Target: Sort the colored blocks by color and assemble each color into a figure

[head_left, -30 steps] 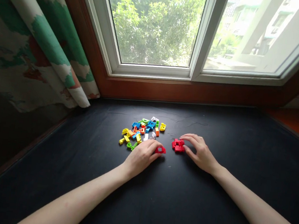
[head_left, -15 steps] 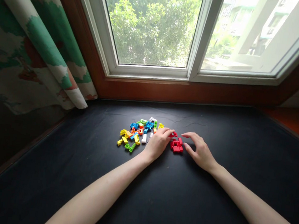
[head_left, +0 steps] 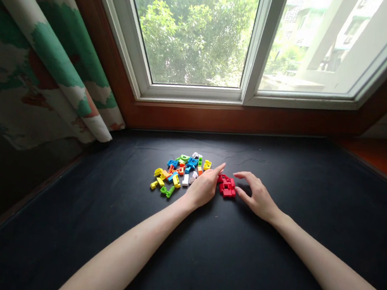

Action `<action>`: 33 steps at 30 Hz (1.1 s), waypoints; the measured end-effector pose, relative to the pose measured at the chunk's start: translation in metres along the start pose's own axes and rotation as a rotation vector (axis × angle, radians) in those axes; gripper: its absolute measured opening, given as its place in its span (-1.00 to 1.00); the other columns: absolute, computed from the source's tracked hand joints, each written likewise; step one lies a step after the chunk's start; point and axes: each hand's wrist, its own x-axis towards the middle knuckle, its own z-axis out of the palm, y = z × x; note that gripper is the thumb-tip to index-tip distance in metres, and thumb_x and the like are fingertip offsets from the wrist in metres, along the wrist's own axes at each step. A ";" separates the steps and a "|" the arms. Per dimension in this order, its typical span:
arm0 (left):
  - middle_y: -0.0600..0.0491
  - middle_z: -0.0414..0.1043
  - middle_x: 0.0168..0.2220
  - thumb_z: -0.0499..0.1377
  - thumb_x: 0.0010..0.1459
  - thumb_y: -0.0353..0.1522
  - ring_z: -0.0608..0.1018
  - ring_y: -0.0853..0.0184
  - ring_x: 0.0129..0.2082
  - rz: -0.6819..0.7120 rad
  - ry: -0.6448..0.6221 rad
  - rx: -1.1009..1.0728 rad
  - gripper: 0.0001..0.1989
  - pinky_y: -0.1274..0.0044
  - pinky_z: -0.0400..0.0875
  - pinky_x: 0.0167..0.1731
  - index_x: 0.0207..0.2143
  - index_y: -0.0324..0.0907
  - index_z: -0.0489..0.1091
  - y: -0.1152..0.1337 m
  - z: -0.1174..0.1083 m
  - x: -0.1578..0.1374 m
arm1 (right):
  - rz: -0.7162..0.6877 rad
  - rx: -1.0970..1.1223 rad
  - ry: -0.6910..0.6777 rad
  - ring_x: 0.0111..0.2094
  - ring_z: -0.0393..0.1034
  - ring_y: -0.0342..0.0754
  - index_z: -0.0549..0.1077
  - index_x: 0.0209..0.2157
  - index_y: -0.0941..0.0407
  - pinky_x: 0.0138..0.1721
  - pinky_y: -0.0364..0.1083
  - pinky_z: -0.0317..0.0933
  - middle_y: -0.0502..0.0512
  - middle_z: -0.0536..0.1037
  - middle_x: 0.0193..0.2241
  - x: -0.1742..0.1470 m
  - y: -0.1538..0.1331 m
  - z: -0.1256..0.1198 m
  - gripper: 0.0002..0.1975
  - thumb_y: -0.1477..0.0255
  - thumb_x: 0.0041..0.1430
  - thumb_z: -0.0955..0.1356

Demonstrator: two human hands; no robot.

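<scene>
- Red pieces [head_left: 227,187]: a blocky cluster on the dark table [head_left: 208,258], between both hands, long axis pointing roughly away.
- Left hand [head_left: 203,189]: nearer, at their left edge; its grip is hidden, so holding cannot be told.
- Right hand [head_left: 258,198]: just right, grip wide.
- Multicoloured pieces [head_left: 192,162]: farther left.

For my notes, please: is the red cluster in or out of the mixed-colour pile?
Out: the red cluster lies beside the mixed-colour pile, with the left hand between them.
</scene>
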 end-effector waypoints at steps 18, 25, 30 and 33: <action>-0.11 0.42 0.05 -0.04 0.20 -0.58 0.47 0.23 0.08 -0.013 0.071 -0.019 -0.57 0.36 0.42 0.08 0.11 -0.21 0.24 0.031 -0.031 -0.051 | -0.030 -0.014 -0.211 0.25 0.13 0.18 0.14 0.24 -0.02 0.20 0.19 0.03 0.20 0.28 0.23 0.005 0.002 0.001 -0.27 0.17 0.09 0.42; -0.04 0.45 -0.06 -0.02 0.19 -0.59 0.50 0.25 -0.03 -0.036 0.034 0.039 -0.65 0.39 0.44 0.01 -0.05 -0.15 0.35 0.036 -0.053 -0.083 | -0.052 0.005 -0.323 0.29 0.06 0.19 0.14 0.27 0.01 0.24 0.20 -0.07 0.23 0.24 0.26 0.023 0.002 0.002 -0.21 0.23 0.03 0.44; -0.04 0.45 -0.08 -0.02 0.20 -0.58 0.49 0.26 -0.03 -0.075 0.030 0.020 -0.69 0.38 0.43 0.01 -0.10 -0.15 0.38 0.035 -0.062 -0.094 | -0.043 0.023 -0.364 0.26 0.12 0.19 0.19 0.25 0.03 0.23 0.21 -0.06 0.22 0.33 0.21 0.032 0.000 0.002 -0.24 0.25 0.01 0.44; -0.04 0.45 -0.09 -0.01 0.20 -0.58 0.49 0.25 -0.03 -0.082 0.025 0.006 -0.71 0.36 0.43 0.02 -0.13 -0.15 0.39 0.035 -0.063 -0.096 | -0.051 0.034 -0.356 0.23 0.18 0.18 0.23 0.23 0.04 0.21 0.20 -0.02 0.21 0.38 0.17 0.033 -0.001 0.002 -0.27 0.24 0.02 0.43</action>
